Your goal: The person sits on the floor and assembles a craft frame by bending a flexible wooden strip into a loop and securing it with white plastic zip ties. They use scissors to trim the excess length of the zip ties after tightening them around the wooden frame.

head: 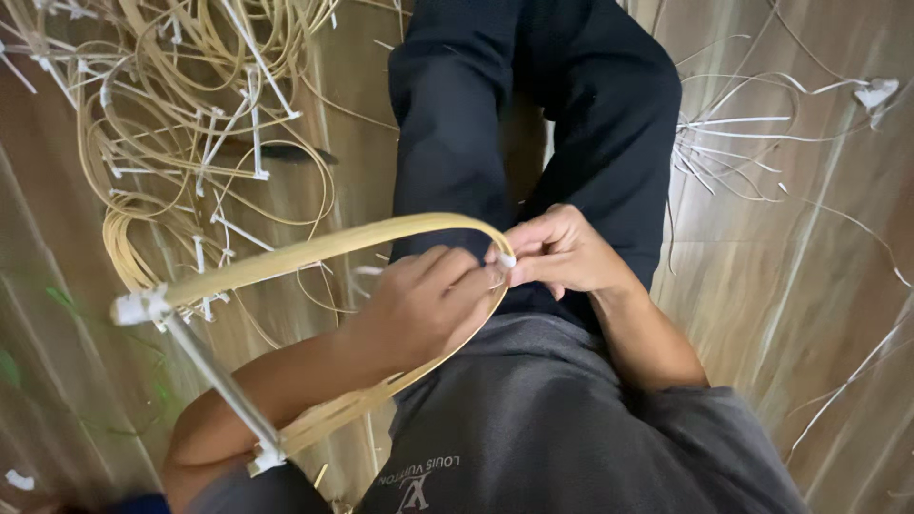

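A bundle of thin yellow cane strips (314, 249) is bent into a loop over my lap. My left hand (424, 305) grips the loop at its right-hand bend. My right hand (562, 252) pinches a small white tie (505, 259) at that same bend, fingertips touching those of the left hand. A white band (141, 306) wraps the loop's left end, and a pale straight strip (224, 385) runs from it down to a second white band (268, 459) near my left elbow.
I sit over a wooden plank floor (800, 276), dark trouser legs (533, 114) stretched ahead. A large heap of coiled yellow cane with white ties (190, 124) lies at the upper left. Loose white strips (733, 143) are scattered at the right.
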